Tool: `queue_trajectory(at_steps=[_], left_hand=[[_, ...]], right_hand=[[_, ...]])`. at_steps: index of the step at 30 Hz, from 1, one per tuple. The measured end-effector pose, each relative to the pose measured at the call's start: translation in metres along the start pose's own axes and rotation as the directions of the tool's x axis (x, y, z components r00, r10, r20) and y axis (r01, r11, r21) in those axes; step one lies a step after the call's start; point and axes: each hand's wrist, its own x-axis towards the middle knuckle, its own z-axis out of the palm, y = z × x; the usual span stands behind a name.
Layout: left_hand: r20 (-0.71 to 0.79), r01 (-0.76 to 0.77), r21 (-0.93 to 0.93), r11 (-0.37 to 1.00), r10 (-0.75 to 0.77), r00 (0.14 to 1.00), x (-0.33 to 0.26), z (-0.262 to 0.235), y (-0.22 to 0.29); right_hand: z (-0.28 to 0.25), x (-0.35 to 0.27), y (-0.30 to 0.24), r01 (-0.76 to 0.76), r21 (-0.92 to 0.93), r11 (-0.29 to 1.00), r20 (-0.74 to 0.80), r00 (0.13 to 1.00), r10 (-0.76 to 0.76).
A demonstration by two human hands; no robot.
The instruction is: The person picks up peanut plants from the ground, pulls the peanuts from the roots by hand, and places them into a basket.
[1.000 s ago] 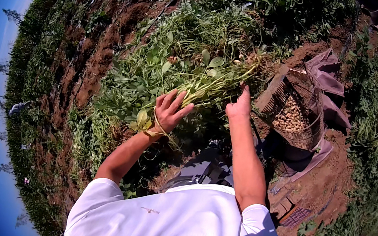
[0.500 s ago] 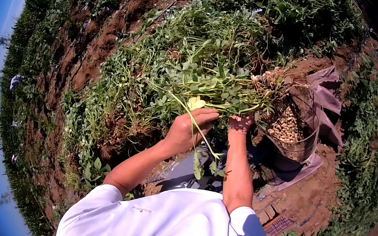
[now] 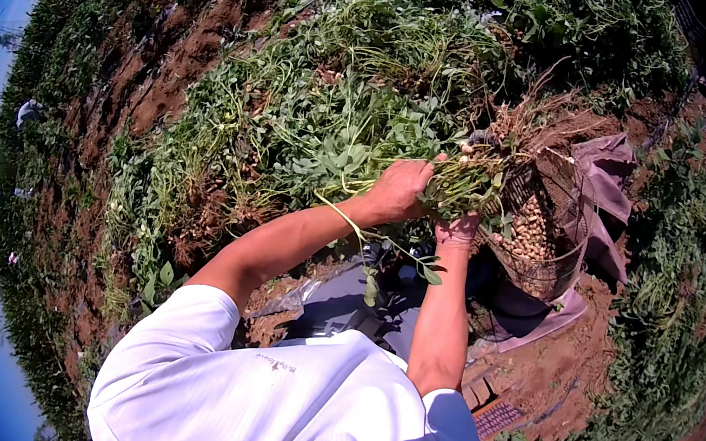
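Observation:
A bunch of peanut plants (image 3: 463, 183) lies across my hands, leaves to the left and roots with a few pale pods to the right. My left hand (image 3: 401, 189) is closed around its stems from above. My right hand (image 3: 457, 229) grips the bunch from below, its fingers mostly hidden by leaves. Just right of the roots stands a mesh basket (image 3: 582, 251) with many peanuts (image 3: 532, 231) in it; the root end hangs at its left rim. A loose stem (image 3: 360, 233) dangles below my left hand.
A large heap of pulled peanut plants (image 3: 297, 107) spreads left and ahead of me. Purple-grey cloth (image 3: 610, 167) lies around the basket. A small reddish crate (image 3: 498, 418) sits on bare soil (image 3: 584, 356) at the lower right. Green plants (image 3: 692, 280) grow beyond on the right.
My left hand has moved right and up along the bunch and closed on its stems. The roots have lifted and turned more upward beside the basket. My right hand has stayed almost in place.

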Motion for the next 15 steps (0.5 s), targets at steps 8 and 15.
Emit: queue_trajectory(at_steps=[8, 15], left_hand=[[-0.122, 0.056, 0.356, 0.933, -0.013, 0.992, -0.006, 0.025, 0.036], [0.18, 0.107, 0.078, 0.991, -0.12, 0.976, -0.011, 0.006, 0.055]], right_hand=[[0.076, 0.001, -0.09, -0.137, -0.428, 0.893, -0.369, 0.929, -0.035], [0.093, -0.008, -0.08, 0.086, -0.579, 0.811, -0.319, 0.891, -0.323]])
